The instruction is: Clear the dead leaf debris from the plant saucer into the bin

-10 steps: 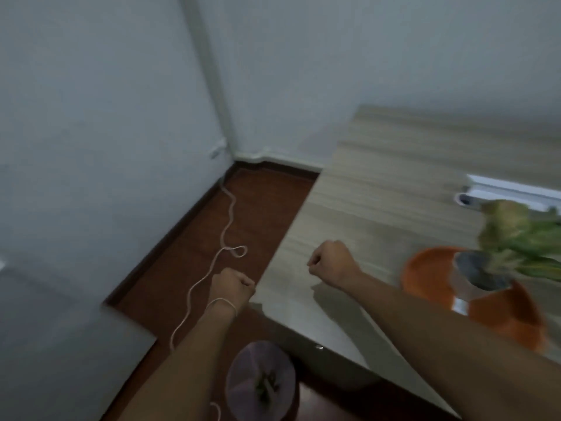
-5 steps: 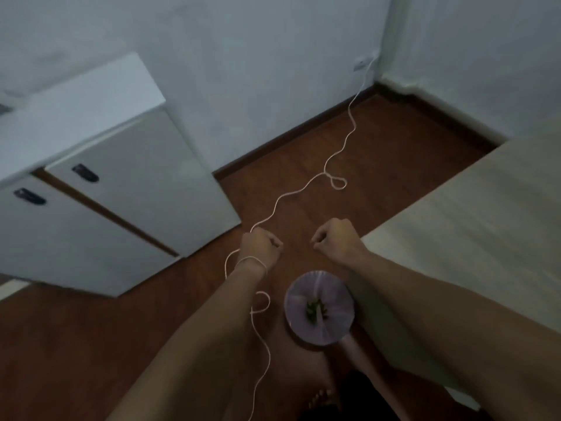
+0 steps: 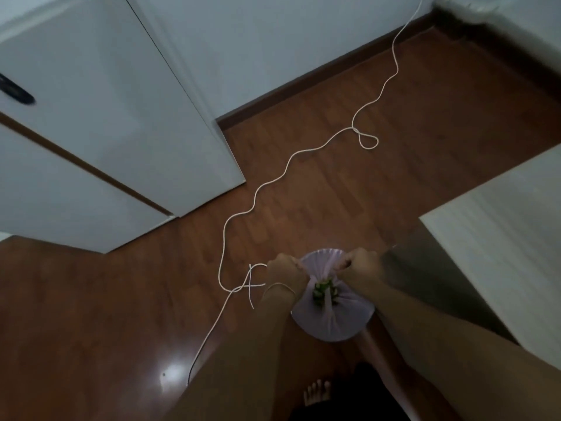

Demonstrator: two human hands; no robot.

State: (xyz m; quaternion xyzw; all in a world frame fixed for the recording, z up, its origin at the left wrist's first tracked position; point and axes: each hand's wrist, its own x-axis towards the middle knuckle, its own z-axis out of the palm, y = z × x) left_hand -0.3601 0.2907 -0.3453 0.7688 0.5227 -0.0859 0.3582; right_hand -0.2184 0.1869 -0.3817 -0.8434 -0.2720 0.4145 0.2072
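A small round bin lined with a pale purple bag [image 3: 343, 317] stands on the brown floor right below me. Green leaf bits [image 3: 324, 291] lie inside the bag, near its middle. My left hand [image 3: 287, 273] pinches the bag's rim on the left side, and my right hand [image 3: 361, 265] pinches the rim on the right. The bag's far edge is gathered and pulled taut between both fists. The plant and its saucer are out of view.
A white cord [image 3: 273, 180] snakes across the wooden floor from the far wall to my left wrist. A white cabinet [image 3: 100, 132] stands at left, and the light wooden table [image 3: 510, 238] edge is at right. My bare foot [image 3: 315, 393] shows at the bottom.
My view has swung from the table and plant down to the floor. Both fists have dropped from above the bin onto the bag's rim and taken hold of it.
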